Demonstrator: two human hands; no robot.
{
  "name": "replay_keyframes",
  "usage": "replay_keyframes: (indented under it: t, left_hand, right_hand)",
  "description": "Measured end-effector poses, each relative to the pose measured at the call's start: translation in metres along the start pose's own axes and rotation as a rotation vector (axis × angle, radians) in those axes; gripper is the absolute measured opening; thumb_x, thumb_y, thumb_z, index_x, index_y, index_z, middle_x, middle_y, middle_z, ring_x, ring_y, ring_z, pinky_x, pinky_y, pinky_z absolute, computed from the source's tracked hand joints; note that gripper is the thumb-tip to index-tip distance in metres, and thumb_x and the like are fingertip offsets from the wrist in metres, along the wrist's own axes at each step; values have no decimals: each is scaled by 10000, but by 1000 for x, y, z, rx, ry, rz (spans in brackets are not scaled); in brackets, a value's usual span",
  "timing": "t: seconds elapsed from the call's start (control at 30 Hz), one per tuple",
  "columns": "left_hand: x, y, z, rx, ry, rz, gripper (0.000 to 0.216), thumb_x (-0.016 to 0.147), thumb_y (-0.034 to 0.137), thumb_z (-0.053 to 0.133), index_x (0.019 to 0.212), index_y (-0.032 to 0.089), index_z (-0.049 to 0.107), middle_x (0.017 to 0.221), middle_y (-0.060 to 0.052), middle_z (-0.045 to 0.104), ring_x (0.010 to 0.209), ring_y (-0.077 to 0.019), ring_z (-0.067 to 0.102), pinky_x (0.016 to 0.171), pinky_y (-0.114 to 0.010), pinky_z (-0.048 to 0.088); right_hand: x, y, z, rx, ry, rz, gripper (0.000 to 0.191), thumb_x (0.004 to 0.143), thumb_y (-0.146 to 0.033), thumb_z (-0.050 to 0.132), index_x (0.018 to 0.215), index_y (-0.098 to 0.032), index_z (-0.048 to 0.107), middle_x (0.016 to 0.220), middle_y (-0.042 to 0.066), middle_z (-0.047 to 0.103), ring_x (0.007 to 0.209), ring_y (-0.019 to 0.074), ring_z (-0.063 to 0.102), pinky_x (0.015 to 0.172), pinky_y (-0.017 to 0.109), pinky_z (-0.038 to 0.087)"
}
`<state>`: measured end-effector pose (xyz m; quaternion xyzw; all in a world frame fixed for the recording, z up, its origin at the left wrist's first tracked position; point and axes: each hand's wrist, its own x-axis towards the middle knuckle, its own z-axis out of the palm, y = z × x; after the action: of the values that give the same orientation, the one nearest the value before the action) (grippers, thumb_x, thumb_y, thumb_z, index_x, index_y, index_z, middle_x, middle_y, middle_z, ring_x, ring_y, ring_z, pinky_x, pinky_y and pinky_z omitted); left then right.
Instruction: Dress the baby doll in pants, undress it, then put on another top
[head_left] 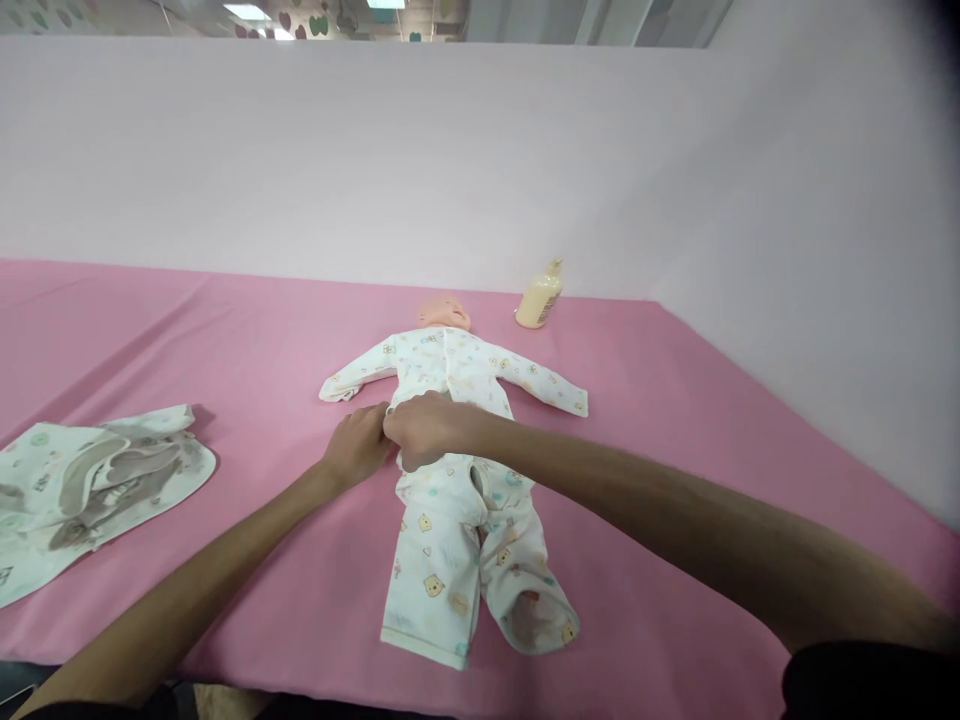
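A baby doll (445,312) lies on its back with its head toward the wall. It wears a white printed baby shirt (469,355), sleeves spread to both sides, and matching baby pants (442,520), with legs pointing toward me. My left hand (361,443) is closed at the shirt's lower left edge, beside the doll's waist. Crossing over the waist from the right, my right hand (424,428) is closed too, its knuckles touching my left fingers. Both seem to pinch the shirt's side edge; the fingertips and the exact bit of cloth are hidden.
A pink cloth (660,420) covers the table. Behind the doll's head, a pale yellow pump bottle (540,297) stands near the white wall (337,160). Another white printed garment (97,490) lies crumpled at the left. A white side panel (840,280) bounds the right.
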<state>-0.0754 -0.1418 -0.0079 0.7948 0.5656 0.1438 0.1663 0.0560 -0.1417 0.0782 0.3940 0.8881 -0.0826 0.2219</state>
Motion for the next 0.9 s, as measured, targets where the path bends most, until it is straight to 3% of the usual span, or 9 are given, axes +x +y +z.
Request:
replay_keyframes:
  t: [0.2, 0.47, 0.57, 0.67, 0.77, 0.9]
  left_hand:
    - [-11, 1, -11, 96, 152, 39, 215, 938, 171, 315, 730, 219, 338, 701, -22, 557, 610, -169, 503, 571, -280, 288]
    - [-18, 4, -10, 216, 124, 1, 220, 941, 160, 305, 729, 217, 325, 694, -20, 529, 569, -165, 467, 540, -289, 224]
    - [-17, 5, -12, 215, 104, -21, 207, 922, 142, 314, 729, 216, 322, 701, -19, 532, 573, -162, 471, 540, -287, 226]
    - [-16, 5, -13, 207, 95, -16, 188, 902, 118, 318, 742, 216, 334, 720, -19, 547, 592, -164, 490, 545, -285, 235]
    - [-16, 5, -13, 212, 83, -20, 177, 887, 99, 326, 755, 215, 354, 738, -24, 564, 617, -172, 516, 551, -285, 241]
    - [-16, 6, -13, 209, 69, -25, 177, 883, 97, 325, 754, 216, 347, 749, -26, 573, 636, -177, 531, 556, -285, 244]
  right_hand:
    - [5, 14, 18, -147, 356, -65, 99, 800, -110, 556, 802, -141, 650, 853, 100, 686, 867, 251, 636, 598, 316, 363]
    - [-3, 27, 43, -223, 572, -46, 228, 810, -7, 455, 953, -100, 607, 969, 138, 650, 935, 249, 586, 739, 334, 408]
    - [-8, 36, 46, -82, 549, 36, 179, 873, -60, 415, 907, -139, 573, 991, 107, 624, 795, 187, 572, 631, 292, 365]
    - [-15, 51, 37, 56, 491, 147, 178, 904, -119, 405, 755, -166, 492, 825, 65, 583, 658, 140, 488, 581, 281, 302]
    - [-23, 66, 19, 209, 292, 182, 293, 853, -131, 456, 596, -186, 327, 613, 2, 417, 558, 103, 333, 547, 286, 242]
    - [-32, 75, 1, 394, 8, 30, 322, 759, -125, 493, 576, -185, 235, 588, -34, 238, 550, 90, 159, 520, 292, 165]
